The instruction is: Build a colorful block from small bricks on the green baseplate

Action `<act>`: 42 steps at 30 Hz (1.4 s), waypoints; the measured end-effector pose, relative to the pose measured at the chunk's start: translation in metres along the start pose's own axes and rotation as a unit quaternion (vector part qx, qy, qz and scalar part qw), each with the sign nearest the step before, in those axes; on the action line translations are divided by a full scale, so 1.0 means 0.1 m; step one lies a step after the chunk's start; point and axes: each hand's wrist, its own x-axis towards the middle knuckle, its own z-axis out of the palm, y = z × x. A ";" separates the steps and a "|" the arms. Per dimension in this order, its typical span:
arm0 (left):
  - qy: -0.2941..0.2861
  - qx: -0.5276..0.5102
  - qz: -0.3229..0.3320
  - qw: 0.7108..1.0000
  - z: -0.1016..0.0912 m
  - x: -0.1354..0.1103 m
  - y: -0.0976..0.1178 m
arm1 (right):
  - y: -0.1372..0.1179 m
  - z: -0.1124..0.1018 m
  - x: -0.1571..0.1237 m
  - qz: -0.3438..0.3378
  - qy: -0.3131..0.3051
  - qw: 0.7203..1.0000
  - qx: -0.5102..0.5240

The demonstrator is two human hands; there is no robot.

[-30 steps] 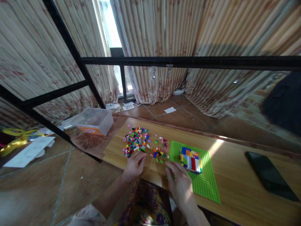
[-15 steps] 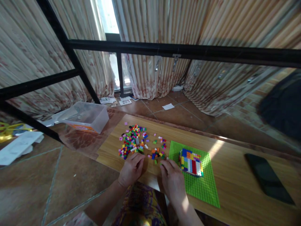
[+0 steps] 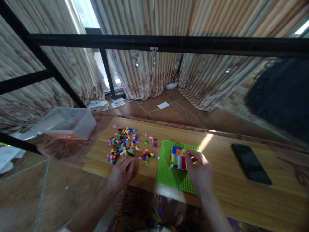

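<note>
My left hand (image 3: pixel 122 172) rests curled at the front edge of a pile of small multicoloured building bricks (image 3: pixel 124 141). Its fingers are pressed together, and whatever they may hold is hidden. My right hand (image 3: pixel 200 169) is at the right side of a block built of coloured bricks (image 3: pixel 178 158), with thumb and fingers pinched. Anything in that pinch is too small to make out. The block sits on a green studded baseplate (image 3: pixel 166 175), its right end partly covered by my fingers. A smaller cluster of loose bricks (image 3: pixel 146 154) lies between pile and baseplate.
A black phone (image 3: pixel 251 163) lies on the wooden table (image 3: pixel 222 193) to the right. A clear plastic bin (image 3: pixel 83 124) stands beyond the table's left end. A black metal railing (image 3: pixel 169 43) runs across in front of curtains. A dark shape (image 3: pixel 280 100) is at the far right.
My right hand has moved from the baseplate's left edge over to the right side of the brick block. My left hand stays by the pile. The view has turned to the right.
</note>
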 end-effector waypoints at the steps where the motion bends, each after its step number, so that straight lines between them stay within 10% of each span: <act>1: -0.003 0.000 -0.001 1.000 0.00 0.00 -0.01 | -0.02 0.03 0.00 -0.007 -0.002 1.000 0.005; 18: -0.013 -0.008 -0.011 1.000 -0.01 0.01 0.03 | 0.02 0.13 0.05 -0.049 -0.027 0.998 0.039; 32: -0.016 -0.014 -0.025 0.999 -0.01 0.01 0.04 | 0.08 0.18 0.13 0.076 -0.048 0.991 0.100; 42: -0.016 -0.012 -0.026 0.999 -0.01 0.02 0.05 | 0.03 0.10 0.15 -0.030 -0.047 0.997 0.047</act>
